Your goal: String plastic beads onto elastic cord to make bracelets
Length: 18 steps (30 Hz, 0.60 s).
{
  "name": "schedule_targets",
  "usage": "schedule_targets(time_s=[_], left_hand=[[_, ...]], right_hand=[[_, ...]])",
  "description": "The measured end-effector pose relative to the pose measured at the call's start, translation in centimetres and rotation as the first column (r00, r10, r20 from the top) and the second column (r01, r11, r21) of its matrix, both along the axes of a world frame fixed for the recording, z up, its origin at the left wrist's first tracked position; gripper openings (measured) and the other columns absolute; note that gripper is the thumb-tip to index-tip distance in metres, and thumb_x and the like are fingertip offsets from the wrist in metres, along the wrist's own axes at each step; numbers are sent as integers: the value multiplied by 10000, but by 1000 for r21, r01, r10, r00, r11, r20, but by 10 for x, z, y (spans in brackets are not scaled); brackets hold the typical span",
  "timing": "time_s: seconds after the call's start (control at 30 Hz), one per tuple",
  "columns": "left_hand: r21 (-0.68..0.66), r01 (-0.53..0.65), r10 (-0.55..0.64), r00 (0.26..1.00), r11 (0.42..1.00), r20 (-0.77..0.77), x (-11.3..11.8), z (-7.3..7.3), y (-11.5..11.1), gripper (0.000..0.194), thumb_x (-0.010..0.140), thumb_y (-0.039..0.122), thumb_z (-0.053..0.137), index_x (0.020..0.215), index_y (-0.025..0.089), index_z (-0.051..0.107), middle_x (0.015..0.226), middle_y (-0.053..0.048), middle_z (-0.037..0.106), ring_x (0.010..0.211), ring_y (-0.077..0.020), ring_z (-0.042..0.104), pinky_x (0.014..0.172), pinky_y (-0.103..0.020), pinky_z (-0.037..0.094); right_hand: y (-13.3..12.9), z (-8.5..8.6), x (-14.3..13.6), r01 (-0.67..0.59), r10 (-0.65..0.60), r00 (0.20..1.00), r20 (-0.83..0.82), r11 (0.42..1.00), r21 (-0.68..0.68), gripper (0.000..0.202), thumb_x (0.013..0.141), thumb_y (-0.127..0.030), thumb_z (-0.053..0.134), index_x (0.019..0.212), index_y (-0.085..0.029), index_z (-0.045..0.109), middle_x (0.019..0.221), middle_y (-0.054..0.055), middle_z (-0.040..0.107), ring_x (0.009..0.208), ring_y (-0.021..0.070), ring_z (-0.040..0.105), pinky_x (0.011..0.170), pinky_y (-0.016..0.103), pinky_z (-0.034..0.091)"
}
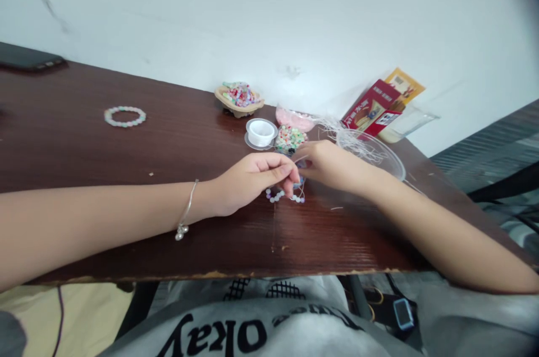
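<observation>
My left hand (267, 174) is closed, thumb against forefinger, on a thin clear beading string. Below its fingertips, a short row of strung white and purple beads (277, 197) hangs at the tabletop. My right hand (322, 160) is close beside it, fingers curled down and partly hidden; what they pinch I cannot make out. Just behind my hands are a heap of multicoloured beads (290, 137) and a white spool of string (260, 132). Some bluish beads are partly covered by my fingers.
A finished-looking bead bracelet (125, 124) lies at left on the dark table (189, 149). Toward the wall are a bowl of beads (239, 107), a bag of pink beads (295, 118), a clear dish with string offcuts (396, 163), a red box (370, 107) and a phone (31, 58).
</observation>
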<state>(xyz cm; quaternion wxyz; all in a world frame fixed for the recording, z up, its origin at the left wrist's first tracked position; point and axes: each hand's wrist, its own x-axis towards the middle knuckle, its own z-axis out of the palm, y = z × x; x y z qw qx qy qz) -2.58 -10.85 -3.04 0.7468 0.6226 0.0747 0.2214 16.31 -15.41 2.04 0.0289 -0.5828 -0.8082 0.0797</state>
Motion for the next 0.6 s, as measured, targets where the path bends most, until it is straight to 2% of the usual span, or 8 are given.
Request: schedule_targets(time_s=[0.1,0.23,0.37,0.5,0.6], left_hand=[[18,-10,11,999,1000,-44,-2,0,0,218,898,322,513,816,140,598,558,49,446,555,-83,417,591,-242,358],[113,-36,51,990,993,-130,-5,3,0,228,895,306,506,795,128,608,572,44,434,551,-72,360,551,-226,278],[60,18,-9,987,998,-159,-3,4,-1,248,894,267,466,707,130,553,537,56,368,526,-69,318,530,-224,252],[2,-17,17,990,1000,-138,0,2,0,254,889,263,459,675,137,513,540,57,357,510,-66,292,517,-224,246],[-21,-22,19,991,1000,-129,1,1,0,251,881,264,466,668,139,508,529,62,344,494,-63,274,507,-226,232]], right_hand=[[4,-3,-2,2,-2,1000,26,1000,-6,138,785,-108,580,832,-152,702,773,44,706,685,143,616,628,227,407],[4,-3,-2,-3,3,998,60,1000,4,120,794,-125,556,808,-142,674,760,45,687,672,137,591,622,226,393],[3,-5,-2,-23,22,995,92,1000,4,99,794,-122,548,820,-122,643,811,76,661,729,158,583,652,235,402],[3,-5,-2,-79,75,995,64,995,55,88,784,-127,571,837,-117,641,845,90,631,758,164,573,677,244,401],[0,-4,3,-110,110,994,6,989,102,87,769,-119,579,830,-127,640,767,51,624,680,135,550,643,233,387]])
